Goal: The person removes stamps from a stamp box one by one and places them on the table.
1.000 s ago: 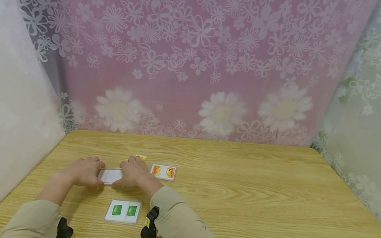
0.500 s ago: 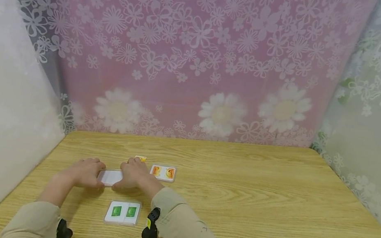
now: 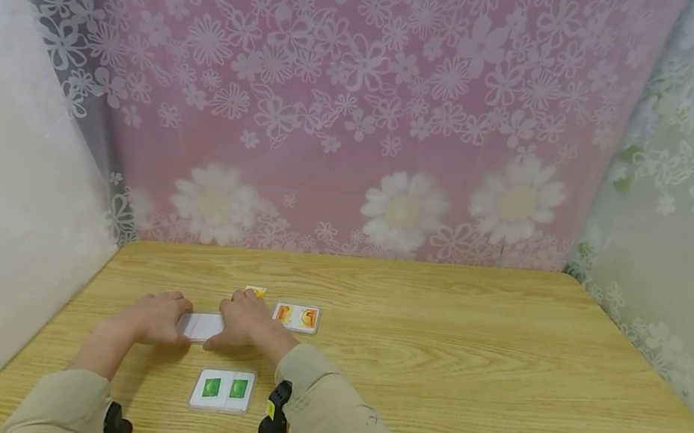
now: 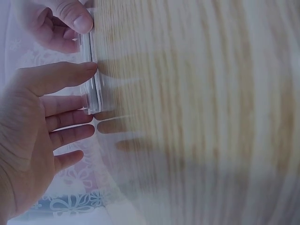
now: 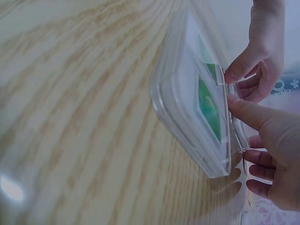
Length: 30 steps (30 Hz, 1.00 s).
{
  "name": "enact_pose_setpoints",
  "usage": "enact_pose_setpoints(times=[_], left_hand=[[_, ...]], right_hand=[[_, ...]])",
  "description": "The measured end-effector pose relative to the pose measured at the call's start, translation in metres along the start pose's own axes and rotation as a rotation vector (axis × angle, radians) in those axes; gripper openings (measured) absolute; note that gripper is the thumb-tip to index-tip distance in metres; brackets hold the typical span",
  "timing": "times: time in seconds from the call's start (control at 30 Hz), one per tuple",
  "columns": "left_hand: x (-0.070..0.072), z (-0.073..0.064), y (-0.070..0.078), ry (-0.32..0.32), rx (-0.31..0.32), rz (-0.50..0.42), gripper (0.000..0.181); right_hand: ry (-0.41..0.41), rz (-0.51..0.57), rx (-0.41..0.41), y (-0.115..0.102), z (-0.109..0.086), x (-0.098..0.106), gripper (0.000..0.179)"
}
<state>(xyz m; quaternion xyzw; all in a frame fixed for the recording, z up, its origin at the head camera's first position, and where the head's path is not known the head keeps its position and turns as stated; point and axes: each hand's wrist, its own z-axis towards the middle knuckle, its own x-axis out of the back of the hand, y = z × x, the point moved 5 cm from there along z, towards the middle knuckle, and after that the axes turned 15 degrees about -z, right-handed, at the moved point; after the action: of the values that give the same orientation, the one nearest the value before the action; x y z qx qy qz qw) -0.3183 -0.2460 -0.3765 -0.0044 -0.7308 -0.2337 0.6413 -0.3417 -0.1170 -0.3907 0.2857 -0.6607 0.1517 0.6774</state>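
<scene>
Clear plastic case (image 3: 202,324) lies flat, long axis left-right, both hands' fingers (image 4: 70,75) pinching its ends.

Four card cases (image 3: 223,389), perhaps; two hands (image 3: 157,317).

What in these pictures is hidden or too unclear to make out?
- White card, head view: both ends covered by the left hand and right hand.
- Yellow card, head view: mostly behind the right hand.
- Orange card, head view: pictures too small.
- Green card, right wrist view: blurred, edge-on.
</scene>
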Motion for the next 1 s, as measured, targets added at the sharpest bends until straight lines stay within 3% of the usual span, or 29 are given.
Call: enact_pose_setpoints(times=[0.6, 1.0], left_hand=[[0.0001, -0.0017, 0.0014, 0.029, -0.016, -0.004, 0.053], [-0.0011, -0.0012, -0.0006, 0.015, 0.006, -0.005, 0.056]], right_hand=[[0.014, -0.042, 0.016, 0.0001, -0.0022, -0.0005, 0.059], [0.028, -0.104, 0.028, -0.0018, -0.004, 0.0003, 0.063]])
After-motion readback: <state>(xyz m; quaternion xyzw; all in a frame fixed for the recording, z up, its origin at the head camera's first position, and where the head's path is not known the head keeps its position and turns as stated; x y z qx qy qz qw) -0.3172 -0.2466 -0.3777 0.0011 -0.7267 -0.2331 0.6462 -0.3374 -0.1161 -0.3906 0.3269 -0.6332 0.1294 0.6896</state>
